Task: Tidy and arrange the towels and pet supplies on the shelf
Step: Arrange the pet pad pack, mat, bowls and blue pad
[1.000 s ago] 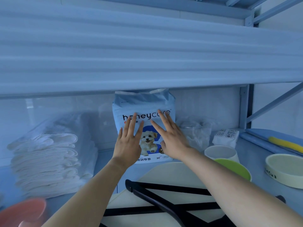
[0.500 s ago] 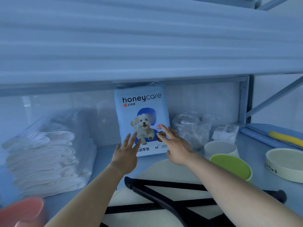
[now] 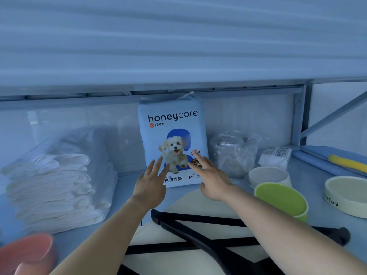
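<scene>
Dim bluish cast, soft even light, blurred near edges, wide-angle bowing, faint shadows

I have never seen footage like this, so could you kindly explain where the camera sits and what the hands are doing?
There is no machine: a person wears one camera on the head, looking down at their own bare arms. The left hand and right hand reach, fingers straight, toward an upright honeycare pad pack at the back of the shelf; neither holds anything. Left of it lies a stack of folded white towels; right of it stand a green bowl and a cream bowl.
</scene>
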### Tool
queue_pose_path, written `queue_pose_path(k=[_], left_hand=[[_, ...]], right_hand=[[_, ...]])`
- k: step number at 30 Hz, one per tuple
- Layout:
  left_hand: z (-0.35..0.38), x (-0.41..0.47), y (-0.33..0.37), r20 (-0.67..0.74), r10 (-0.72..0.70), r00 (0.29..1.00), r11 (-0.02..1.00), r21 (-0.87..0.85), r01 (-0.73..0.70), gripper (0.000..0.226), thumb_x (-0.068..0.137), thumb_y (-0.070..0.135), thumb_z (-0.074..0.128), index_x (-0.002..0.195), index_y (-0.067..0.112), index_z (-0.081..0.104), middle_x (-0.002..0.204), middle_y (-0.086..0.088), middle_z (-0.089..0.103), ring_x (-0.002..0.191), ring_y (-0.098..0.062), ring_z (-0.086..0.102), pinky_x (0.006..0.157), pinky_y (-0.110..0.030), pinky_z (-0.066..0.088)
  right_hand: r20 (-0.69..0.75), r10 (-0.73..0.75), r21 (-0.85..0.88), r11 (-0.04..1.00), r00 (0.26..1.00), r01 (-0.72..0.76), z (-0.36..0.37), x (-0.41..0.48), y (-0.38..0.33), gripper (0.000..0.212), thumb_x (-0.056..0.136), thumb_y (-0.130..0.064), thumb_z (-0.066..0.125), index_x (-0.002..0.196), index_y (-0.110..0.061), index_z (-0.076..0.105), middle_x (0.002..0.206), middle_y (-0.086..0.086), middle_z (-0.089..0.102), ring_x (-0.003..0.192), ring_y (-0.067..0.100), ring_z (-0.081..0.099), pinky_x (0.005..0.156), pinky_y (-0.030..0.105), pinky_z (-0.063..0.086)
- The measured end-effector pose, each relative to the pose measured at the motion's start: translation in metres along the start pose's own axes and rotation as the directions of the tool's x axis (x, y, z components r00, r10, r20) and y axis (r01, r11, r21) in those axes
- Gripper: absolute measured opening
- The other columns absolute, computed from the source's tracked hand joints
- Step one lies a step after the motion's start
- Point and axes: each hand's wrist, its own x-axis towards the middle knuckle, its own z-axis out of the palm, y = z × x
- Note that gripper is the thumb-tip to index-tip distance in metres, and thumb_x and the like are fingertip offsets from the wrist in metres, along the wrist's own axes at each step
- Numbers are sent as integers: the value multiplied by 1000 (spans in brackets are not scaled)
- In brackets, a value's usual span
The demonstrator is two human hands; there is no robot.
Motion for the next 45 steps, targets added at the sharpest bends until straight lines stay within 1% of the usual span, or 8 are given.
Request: queue_pose_path(k=[7, 14, 17, 23, 29, 34, 39, 45], left_hand=[[0, -6, -6, 42, -27, 999, 999, -36, 29, 69, 95, 29, 43, 149, 28, -1, 155, 3, -19, 144, -22, -11, 107, -39, 35], [-2, -9, -13, 5, -82, 997, 990, -117, 82, 68, 94, 29, 46, 149, 27, 6, 156, 5, -9, 143, -21, 8, 87, -34, 51], [-3, -6, -19, -7, -114, 993, 980, -165, 111, 70, 93, 28, 49, 149, 26, 7, 156, 3, -8, 142, -24, 12, 89, -34, 51], [-2, -6, -13, 35, -11, 999, 996, -93, 14, 68, 94, 32, 46, 149, 29, 6, 156, 7, -9, 143, -20, 9, 79, -31, 53], [0, -19, -1, 157, 104, 982, 979, -190, -74, 47, 96, 43, 39, 141, 34, 31, 151, 13, 24, 135, -10, 28, 101, -32, 39], [-9, -38, 10, 123, 155, 980, 942, -316, -110, 27, 93, 44, 44, 117, 40, 56, 125, 21, 53, 117, -3, 46, 97, -24, 40], [-17, -54, 28, 131, 200, 971, 929, -342, -145, 21, 92, 44, 43, 102, 42, 62, 105, 23, 61, 94, 0, 55, 84, -29, 49], [-19, -78, 35, 82, 240, 967, 900, -393, -190, 17, 91, 39, 51, 104, 41, 62, 103, 24, 55, 91, 5, 50, 84, -21, 46]], right_hand=[[-12, -9, -8, 1000, 1000, 9, 1, -4, 5, 71, 85, -4, 45, 148, -26, 18, 155, -13, -16, 144, 16, 2, 87, 31, 46], [-14, 9, -10, 1000, 1000, -9, 1, -7, 11, 70, 85, -7, 47, 146, -27, 21, 155, -11, -16, 142, 17, 10, 88, 35, 49], [-18, 34, -16, 999, 999, -34, -2, -7, 13, 68, 86, -7, 48, 146, -27, 21, 156, -9, -15, 143, 19, 10, 89, 36, 49], [-2, 38, -8, 999, 999, -38, -2, -4, 12, 69, 88, -9, 47, 147, -29, 18, 156, -11, -14, 143, 18, 9, 88, 34, 48], [138, -25, 11, 1000, 990, 24, -4, -18, 8, 57, 92, -24, 48, 145, -31, 27, 157, -7, 5, 141, 18, 21, 104, 36, 38], [127, -81, 57, 996, 989, 74, -20, -45, 8, 48, 92, -29, 51, 138, -31, 41, 152, -8, 22, 134, 14, 34, 106, 30, 35], [122, -110, 123, 988, 986, 95, -29, -73, 7, 36, 91, -36, 53, 126, -29, 54, 139, -10, 42, 125, 10, 43, 105, 30, 34], [109, -157, 241, 962, 982, 127, -33, -105, 7, 25, 89, -35, 57, 113, -28, 64, 115, -15, 61, 108, 6, 53, 93, 24, 42]])
